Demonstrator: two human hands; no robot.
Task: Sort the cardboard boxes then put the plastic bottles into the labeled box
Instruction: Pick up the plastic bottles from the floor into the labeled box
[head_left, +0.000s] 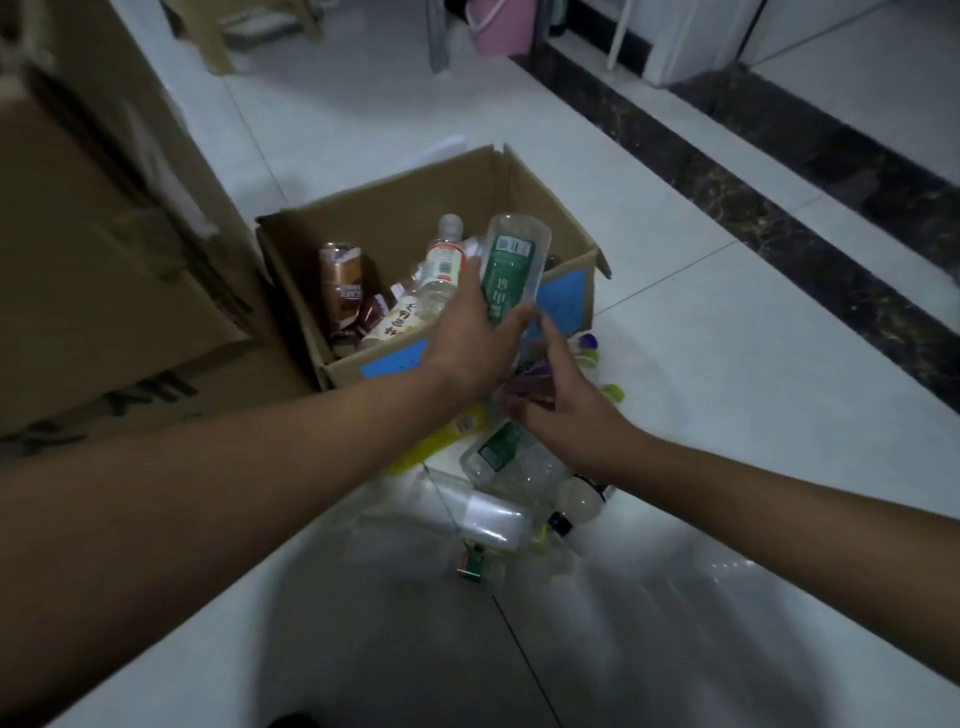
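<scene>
Floor (675, 364) of pale glossy tile fills the scene, crossed at the upper right by a dark marble band (810, 171). Cartons (104, 234), tall and brown, rise along the left edge, one printed with black lettering low on its side. An open box (395, 213) sits on the tile just right of them, its near wall carrying blue labels (563, 306). Inside it lie several bottles: a brown one (340, 275) upright at the left, a clear one with a red-and-white label (441, 265) leaning in the middle, and a white-labelled one (395, 322) lying low toward the near wall.

Two bare forearms reach in from the bottom corners. The left hand (472, 343) is over the box's near wall, fingers wrapped around a clear bottle (511, 270) with a green label, held tilted above the box's right half. The right hand (566, 400) is lower, just outside the box's near wall, fingers half curled over a purple-labelled bottle (532, 376) in the pile; whether it grips that bottle cannot be told.

A pile of bottles (498, 467) rests on the floor in front of the box, beneath both wrists: a yellow one (441, 441), a crumpled clear one with a green label (501, 449), a frosted white one (491, 519), and green caps (613, 392) at the right. A pink bucket (501, 26) stands far back at the top.
</scene>
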